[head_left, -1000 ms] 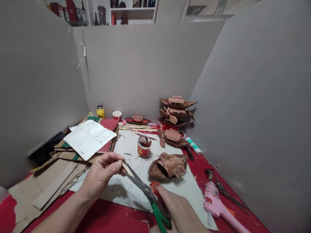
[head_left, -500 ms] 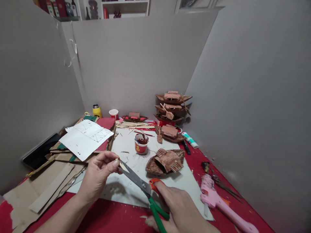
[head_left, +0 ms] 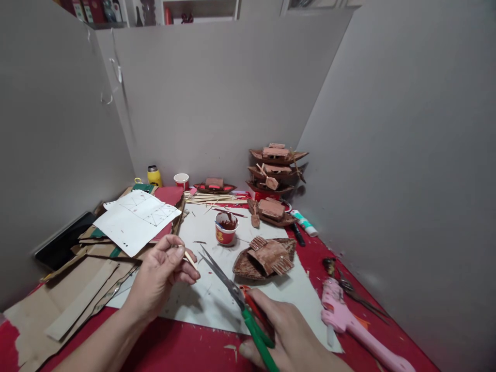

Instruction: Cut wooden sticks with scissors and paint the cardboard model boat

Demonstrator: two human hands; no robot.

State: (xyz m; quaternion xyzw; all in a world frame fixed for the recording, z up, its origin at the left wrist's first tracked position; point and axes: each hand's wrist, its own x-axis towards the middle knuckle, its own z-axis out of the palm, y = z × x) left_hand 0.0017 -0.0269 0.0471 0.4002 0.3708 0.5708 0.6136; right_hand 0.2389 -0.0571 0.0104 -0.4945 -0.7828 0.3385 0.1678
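Observation:
Between the thumb and fingers of my left hand (head_left: 165,268) is a small pale strip, wood or card (head_left: 190,260), pointing down to the right. My right hand (head_left: 289,328) grips scissors (head_left: 222,276) with green and orange handles. Their blades are slightly parted, tips just right of the strip and apart from it. Beyond the scissors, a brown model boat (head_left: 267,258) with a curved cover and slatted pieces lies on the white sheet (head_left: 186,302). A red and white paper cup (head_left: 227,230) with dark brown paint inside stands behind it.
A pink glue gun (head_left: 349,320) and pliers (head_left: 360,297) lie at the right. Several finished model boats (head_left: 277,170) are stacked at the back, near thin sticks (head_left: 217,199). Cardboard (head_left: 73,294) and a drawn-on paper (head_left: 137,219) cover the left side.
The scissors' blades have come away from the pale strip, moving slightly right, and are a little apart. My left hand has turned the strip, its fingers curling lower.

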